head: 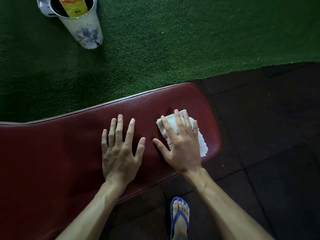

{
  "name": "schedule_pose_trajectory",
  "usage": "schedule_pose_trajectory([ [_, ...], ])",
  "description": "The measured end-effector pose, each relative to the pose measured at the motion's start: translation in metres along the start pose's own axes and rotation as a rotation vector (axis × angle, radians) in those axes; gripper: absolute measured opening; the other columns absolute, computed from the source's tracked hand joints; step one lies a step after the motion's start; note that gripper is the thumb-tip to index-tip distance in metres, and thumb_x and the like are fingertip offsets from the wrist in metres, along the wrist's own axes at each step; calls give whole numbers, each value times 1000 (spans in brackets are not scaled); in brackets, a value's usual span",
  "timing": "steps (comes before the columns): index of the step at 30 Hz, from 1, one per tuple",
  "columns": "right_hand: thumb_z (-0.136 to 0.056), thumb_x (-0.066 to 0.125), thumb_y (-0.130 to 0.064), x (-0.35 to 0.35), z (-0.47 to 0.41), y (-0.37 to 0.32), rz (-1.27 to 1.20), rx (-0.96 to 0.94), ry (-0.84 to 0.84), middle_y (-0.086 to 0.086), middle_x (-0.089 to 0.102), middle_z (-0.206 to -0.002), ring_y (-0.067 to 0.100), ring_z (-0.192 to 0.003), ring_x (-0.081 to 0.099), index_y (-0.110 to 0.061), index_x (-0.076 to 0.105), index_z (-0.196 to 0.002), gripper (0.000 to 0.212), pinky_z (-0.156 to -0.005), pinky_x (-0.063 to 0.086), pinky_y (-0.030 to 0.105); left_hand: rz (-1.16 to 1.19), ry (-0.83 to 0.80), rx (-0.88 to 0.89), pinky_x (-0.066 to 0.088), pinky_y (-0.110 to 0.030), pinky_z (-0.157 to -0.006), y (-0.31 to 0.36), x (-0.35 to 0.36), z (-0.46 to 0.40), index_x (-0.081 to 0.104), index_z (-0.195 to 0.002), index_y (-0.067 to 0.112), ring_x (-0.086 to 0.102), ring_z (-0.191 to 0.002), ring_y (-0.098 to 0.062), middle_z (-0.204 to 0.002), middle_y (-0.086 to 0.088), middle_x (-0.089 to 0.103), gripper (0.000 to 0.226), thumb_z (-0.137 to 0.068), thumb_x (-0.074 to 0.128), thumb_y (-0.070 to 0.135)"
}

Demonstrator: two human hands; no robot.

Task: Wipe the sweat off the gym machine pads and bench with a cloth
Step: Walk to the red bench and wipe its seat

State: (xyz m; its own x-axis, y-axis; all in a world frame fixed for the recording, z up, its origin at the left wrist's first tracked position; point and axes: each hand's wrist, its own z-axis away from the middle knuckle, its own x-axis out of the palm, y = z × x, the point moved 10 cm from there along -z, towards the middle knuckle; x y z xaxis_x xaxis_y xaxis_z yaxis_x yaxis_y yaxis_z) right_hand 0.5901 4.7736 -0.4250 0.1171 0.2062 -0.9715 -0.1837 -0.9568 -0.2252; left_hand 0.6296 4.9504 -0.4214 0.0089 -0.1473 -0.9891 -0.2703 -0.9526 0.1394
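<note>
One foot in a blue flip-flop (180, 220) stands on dark rubber floor tiles (268, 135) as a person leans over a dark red padded bench (52, 153). The left hand (119, 153) lies flat on the bare pad, fingers spread; the right hand (181, 144), fingers spread, presses one folded whitish cloth (201, 142) near the bench's end. Beyond, on green turf (173, 40), stands one white bin (81, 23) holding yellow packaging, its print unreadable.

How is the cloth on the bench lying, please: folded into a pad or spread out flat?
Folded. The cloth shows as a thick compact pad with stacked edges under the flat right hand, near the bench end.
</note>
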Motion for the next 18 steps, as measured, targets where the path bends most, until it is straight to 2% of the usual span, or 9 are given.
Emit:
schedule_pose_trajectory([
  [3,-93,49,-67,0,-4,4,-75,-13,-3,19,20,-166,35,-155,18,-31,35,-156,73,-121,23,59,4,0,0,16,-47,-125,0,0,1,34,-152,25,17,-154,-22,-165,-6,19,63,-97,30,56],
  [5,-90,54,-67,-1,-2,7,-151,-32,-24,21,10,-167,35,-156,10,-29,31,-157,80,-123,19,58,3,0,-1,15,-47,-125,0,1,1,34,-152,25,16,-154,-22,-165,-6,19,63,-97,30,56],
  [7,-88,56,-69,-1,0,7,-169,-86,-55,21,11,-167,34,-157,6,-27,32,-157,84,-124,16,57,3,-2,-1,15,-47,-125,0,2,1,34,-152,26,16,-154,-22,-165,-6,19,62,-97,31,56],
  [10,-90,54,-68,-1,-1,8,-78,-149,-33,19,27,-164,35,-154,21,-27,40,-154,77,-121,23,57,4,-14,1,14,-46,-125,-1,4,1,33,-153,27,15,-154,-21,-165,-5,18,62,-98,30,56],
  [13,-96,53,-54,-3,-8,9,-60,-161,61,18,46,-153,36,-145,40,-27,49,-148,58,-117,32,56,5,-15,-4,14,-46,-125,-2,4,0,32,-153,27,15,-154,-21,-165,-5,18,62,-98,27,56],
  [18,-102,49,-36,-9,-27,14,-94,-201,160,10,67,-126,32,-114,63,-17,61,-134,39,-104,44,51,34,-7,12,15,-47,-125,0,-1,1,34,-152,26,17,-153,-22,-164,-6,21,60,-100,24,53],
])
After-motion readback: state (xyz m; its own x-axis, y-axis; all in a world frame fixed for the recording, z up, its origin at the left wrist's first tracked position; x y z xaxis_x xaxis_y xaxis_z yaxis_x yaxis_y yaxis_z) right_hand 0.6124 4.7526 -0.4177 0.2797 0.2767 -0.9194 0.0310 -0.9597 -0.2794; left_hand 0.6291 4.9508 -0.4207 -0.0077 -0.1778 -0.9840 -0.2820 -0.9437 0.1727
